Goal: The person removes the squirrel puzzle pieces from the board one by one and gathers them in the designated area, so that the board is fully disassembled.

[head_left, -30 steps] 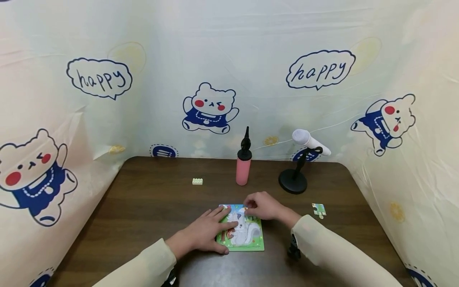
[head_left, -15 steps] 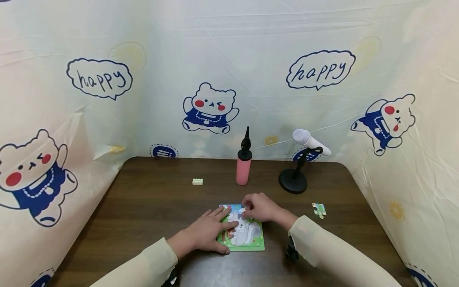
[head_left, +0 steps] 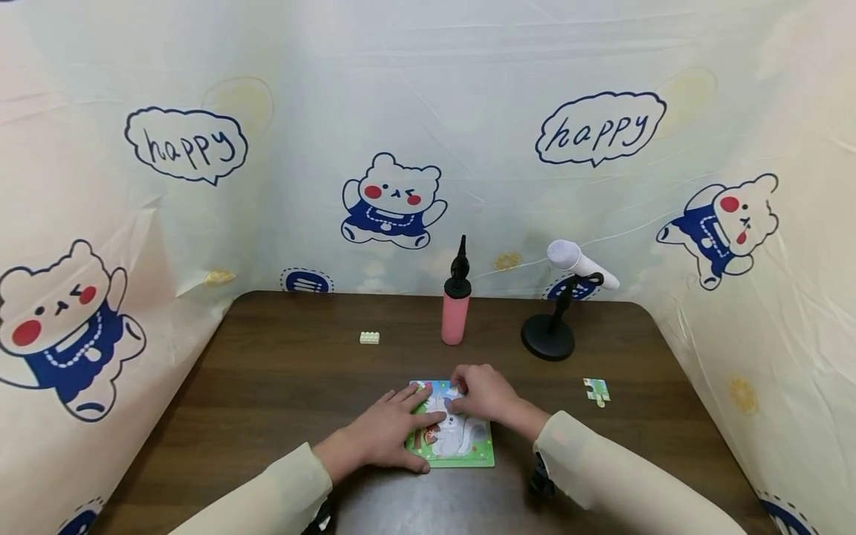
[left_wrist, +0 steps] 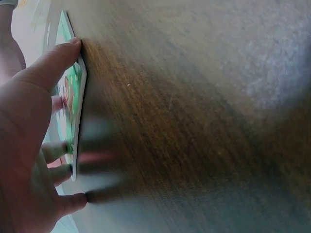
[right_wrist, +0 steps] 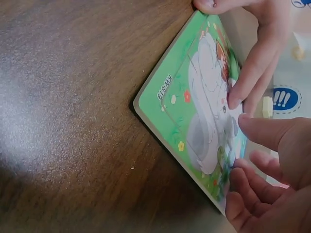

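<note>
A square picture puzzle [head_left: 483, 455] with a white squirrel on a green ground lies flat at the near middle of the table. My left hand [head_left: 381, 432] spreads across its left side, fingers straight and thumb at the front left corner. Over the upper right of the picture, my right hand [head_left: 487, 390] bends thumb and fingers around a small puzzle piece [right_wrist: 235, 128] down at the board. My own fingers hide most of that piece. In the right wrist view, the thumb [right_wrist: 260, 130] touches the picture, opposite the curled fingertips.
A loose puzzle piece [head_left: 597, 390] lies to the right. Behind the puzzle are a pale toy brick [head_left: 369, 338], a pink hand pump [head_left: 455, 319] standing upright, and a white microphone [head_left: 580, 261] on a black stand [head_left: 548, 338]. Printed cloth [head_left: 294, 208] hangs behind the table.
My right hand has shifted slightly left and towards me over the puzzle, its fingers still bent. The left hand stays in place on the board.
</note>
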A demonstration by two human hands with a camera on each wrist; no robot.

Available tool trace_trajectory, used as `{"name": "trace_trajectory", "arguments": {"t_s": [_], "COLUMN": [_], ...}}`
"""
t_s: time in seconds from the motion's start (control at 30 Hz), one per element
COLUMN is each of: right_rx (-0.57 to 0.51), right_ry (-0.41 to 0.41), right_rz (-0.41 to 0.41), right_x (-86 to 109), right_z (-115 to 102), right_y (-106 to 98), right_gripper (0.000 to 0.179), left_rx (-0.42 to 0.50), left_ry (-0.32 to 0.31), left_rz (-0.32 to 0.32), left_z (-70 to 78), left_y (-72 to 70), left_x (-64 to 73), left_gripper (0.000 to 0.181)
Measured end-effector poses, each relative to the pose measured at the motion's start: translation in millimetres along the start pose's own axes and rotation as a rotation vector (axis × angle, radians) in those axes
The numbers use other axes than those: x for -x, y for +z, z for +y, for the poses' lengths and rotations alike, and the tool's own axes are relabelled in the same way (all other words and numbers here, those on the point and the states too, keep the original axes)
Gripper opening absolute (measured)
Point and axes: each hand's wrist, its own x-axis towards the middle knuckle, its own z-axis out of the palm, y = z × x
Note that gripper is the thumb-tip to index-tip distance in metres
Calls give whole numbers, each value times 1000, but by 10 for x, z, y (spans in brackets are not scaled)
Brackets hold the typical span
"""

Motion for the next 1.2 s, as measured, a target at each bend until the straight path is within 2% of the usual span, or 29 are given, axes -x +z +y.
{"name": "trace_trajectory", "arguments": {"t_s": [0.3, 0.43, 0.7, 0.9, 1.03, 1.2], "right_rx": [-41, -68, -141, -221, -276, -325], "right_ry": [27, 28, -77, -101, -102, -77], "right_rz": [20, 21, 61, 54, 51, 43], "right_x": [-36, -45, -61, -82, -61, -17], "right_z": [12, 39, 151, 225, 228, 262], "right_y": [7, -3, -11, -20, -73, -234], "right_gripper": [35, 32, 11, 7, 8, 8], "left_rx": [26, 40, 51, 51, 44, 40], "left_ry": [-10, -14, -29, -22, -27, -38], "left_rz": [5, 6, -4, 16, 6, -13], "left_z": [34, 38, -6, -28, -30, -20], "left_y": [-26, -16, 39, 50, 53, 35], "left_x": [9, 2, -19, 0, -7, -14], "left_gripper": [84, 84, 85, 84, 84, 85]}}
